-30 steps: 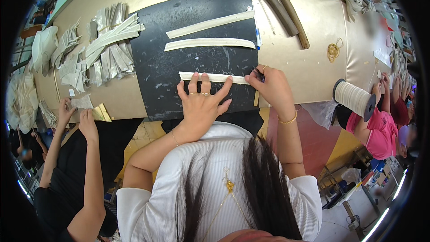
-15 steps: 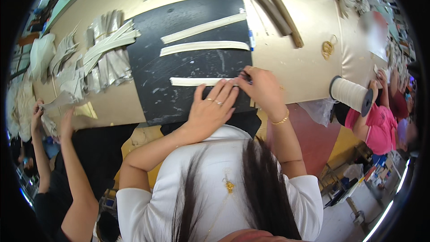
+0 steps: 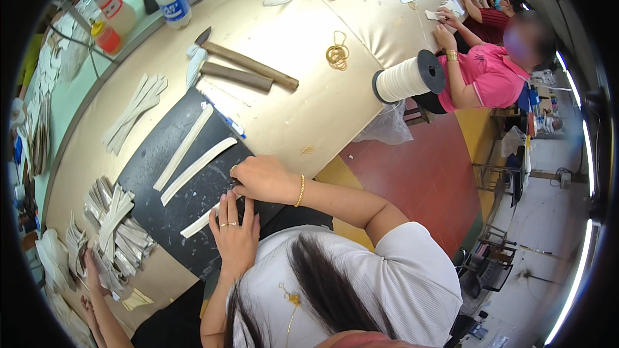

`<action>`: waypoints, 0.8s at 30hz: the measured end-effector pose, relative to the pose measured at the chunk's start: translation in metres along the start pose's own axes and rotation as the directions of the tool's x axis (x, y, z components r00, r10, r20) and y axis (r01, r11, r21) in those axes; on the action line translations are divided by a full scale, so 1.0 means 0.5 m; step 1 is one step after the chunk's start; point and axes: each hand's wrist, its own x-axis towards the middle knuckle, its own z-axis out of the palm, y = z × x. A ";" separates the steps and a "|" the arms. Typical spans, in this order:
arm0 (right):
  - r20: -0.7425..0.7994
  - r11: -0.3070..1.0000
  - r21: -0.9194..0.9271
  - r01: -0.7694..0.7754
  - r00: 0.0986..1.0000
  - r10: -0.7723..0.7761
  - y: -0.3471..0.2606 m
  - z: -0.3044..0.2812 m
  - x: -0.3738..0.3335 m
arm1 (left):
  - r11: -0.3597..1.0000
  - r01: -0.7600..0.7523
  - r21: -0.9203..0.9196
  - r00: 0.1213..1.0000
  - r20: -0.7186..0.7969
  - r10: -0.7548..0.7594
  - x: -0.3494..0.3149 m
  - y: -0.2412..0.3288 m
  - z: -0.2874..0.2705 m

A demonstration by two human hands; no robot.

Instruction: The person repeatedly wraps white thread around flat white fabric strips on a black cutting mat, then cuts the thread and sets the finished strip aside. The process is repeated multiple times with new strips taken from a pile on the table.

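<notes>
On a black mat [image 3: 171,224] lie three narrow whitish strips. My left hand [image 3: 233,232] presses its stretched fingers on the nearest strip [image 3: 198,225], which sticks out to the left of them. Beside those fingertips, at the strip's right end, my right hand [image 3: 265,180] is closed, with thumb and fingers pinched together. What it grips is hidden under the fingers. The other two strips, an upper one [image 3: 184,148] and a middle one [image 3: 198,171], lie roughly side by side farther up the mat, apart from my hands.
Beyond the mat lie a blue-and-white pen [image 3: 232,125] and two brown bars [image 3: 251,66]. Rubber bands [image 3: 336,51] and a spool of white tape [image 3: 406,80] are to the right. Bundled strips [image 3: 119,219] lie left, near a co-worker's hands [image 3: 93,277]. A person in pink [image 3: 483,77] works at right.
My view has swung to the right, so the mat and strips appear tilted and farther left. Both hands remain at the right end of the nearest strip.
</notes>
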 end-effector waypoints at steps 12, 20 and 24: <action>0.073 0.991 0.102 -0.092 0.994 0.085 0.092 -0.084 -0.034 | 0.999 -0.022 0.024 0.998 -0.055 0.024 0.001 -0.007 0.015; -0.052 0.975 0.216 -0.055 0.996 0.068 0.101 -0.058 -0.041 | 1.000 -0.016 0.012 0.994 -0.105 0.017 0.004 -0.003 0.008; 0.002 0.942 0.285 -0.178 0.983 0.185 0.089 -0.059 -0.045 | 0.999 -0.027 0.031 0.987 -0.159 0.032 0.004 -0.003 0.008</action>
